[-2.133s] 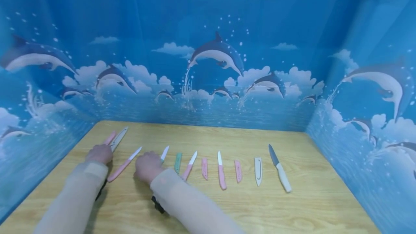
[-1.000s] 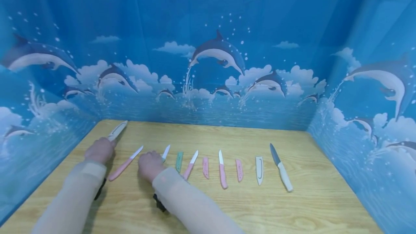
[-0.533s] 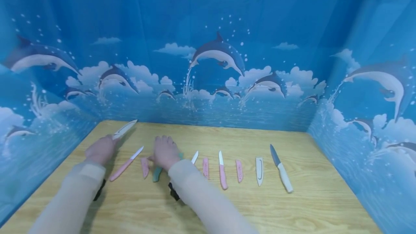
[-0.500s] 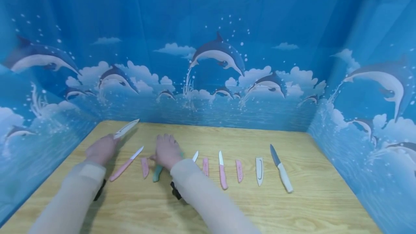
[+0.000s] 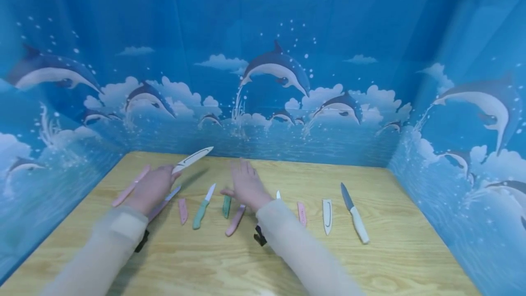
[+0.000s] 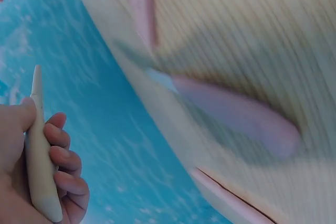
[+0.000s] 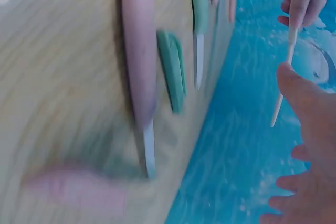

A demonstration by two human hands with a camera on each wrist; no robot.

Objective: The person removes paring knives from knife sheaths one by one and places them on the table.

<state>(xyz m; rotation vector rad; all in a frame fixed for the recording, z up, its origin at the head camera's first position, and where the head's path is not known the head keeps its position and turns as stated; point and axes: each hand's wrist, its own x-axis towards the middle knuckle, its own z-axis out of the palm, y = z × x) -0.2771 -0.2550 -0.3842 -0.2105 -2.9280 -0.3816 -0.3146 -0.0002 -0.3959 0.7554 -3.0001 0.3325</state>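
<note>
My left hand grips a cream-handled knife, raised above the table's left part. A white sheath with a dark curved slot covers its blade, which points to the upper right. Below that hand lies a pink-handled knife, partly hidden. My right hand hovers with its fingers straight and holds nothing. Nearest to it are a second pink-handled knife and a green sheath. In the right wrist view a blurred pink sheath also lies below.
A long pink piece lies far left. A pink sheath and a green-handled knife stand between the hands. Right of my sleeve are another pink sheath, a white sheath and a white-handled knife. Dolphin-print curtains border the table.
My left hand has lifted the sheathed knife and carried it right, uncovering the long pink piece. My right hand has left the pink sheath and moved right past the green-handled knife, fingers straight.
</note>
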